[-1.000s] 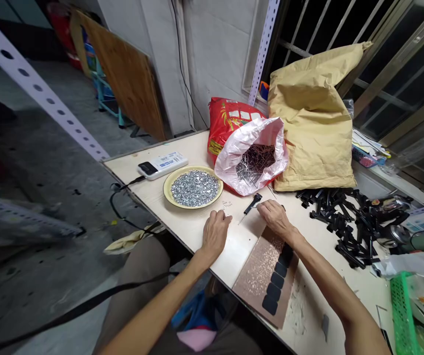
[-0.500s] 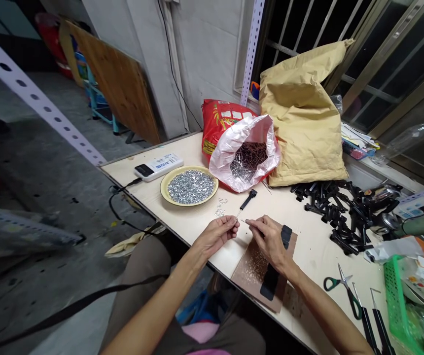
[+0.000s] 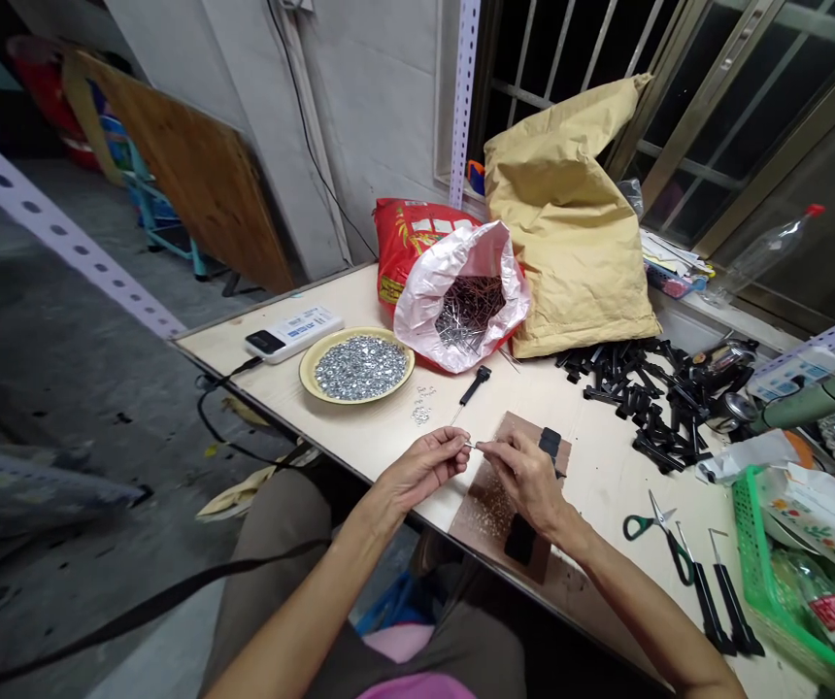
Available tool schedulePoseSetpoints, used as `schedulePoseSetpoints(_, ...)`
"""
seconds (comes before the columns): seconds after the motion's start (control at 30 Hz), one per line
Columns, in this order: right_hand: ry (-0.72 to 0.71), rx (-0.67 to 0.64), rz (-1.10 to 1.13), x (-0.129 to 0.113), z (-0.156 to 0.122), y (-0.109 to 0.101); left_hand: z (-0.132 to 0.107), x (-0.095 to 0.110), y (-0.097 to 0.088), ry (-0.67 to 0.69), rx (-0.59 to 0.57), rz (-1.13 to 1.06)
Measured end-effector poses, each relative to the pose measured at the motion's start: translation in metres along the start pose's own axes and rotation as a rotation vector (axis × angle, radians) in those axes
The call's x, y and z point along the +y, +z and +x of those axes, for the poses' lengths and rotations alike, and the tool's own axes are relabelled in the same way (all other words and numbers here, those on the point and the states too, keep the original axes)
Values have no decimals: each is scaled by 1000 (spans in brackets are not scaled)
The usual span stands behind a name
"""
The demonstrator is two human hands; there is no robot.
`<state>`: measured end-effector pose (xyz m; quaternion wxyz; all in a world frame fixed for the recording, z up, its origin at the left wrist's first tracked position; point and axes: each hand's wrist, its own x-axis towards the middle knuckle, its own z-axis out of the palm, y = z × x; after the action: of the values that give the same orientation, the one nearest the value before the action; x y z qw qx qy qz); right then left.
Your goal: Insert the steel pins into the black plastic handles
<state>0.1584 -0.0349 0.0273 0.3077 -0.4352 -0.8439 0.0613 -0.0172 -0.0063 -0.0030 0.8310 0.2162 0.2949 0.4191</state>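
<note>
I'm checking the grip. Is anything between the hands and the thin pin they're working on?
Nothing visible. The left hand and right hand pinch the pin with bare fingers, one at each end, above the brown board at the table edge.

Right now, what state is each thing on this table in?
Left hand, pinched on the pin.
Right hand, pinched on the same pin.
Plastic bag, open, pins inside.
Plate, filled with small silver bits.
Paper sack, upright, top closed.
Bottle, tilted, cap on.
Black-handled tool, lying flat, untouched.
</note>
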Motion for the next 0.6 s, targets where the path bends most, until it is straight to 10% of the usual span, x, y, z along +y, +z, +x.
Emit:
schedulePoseSetpoints(0.37,-2,33,-49,-7,-9,-7,-10,-2,10,-16,-23,51)
schedulePoseSetpoints(0.6,21,39,-218,-10,-22,-3,-25,-15,24,283,196,390)
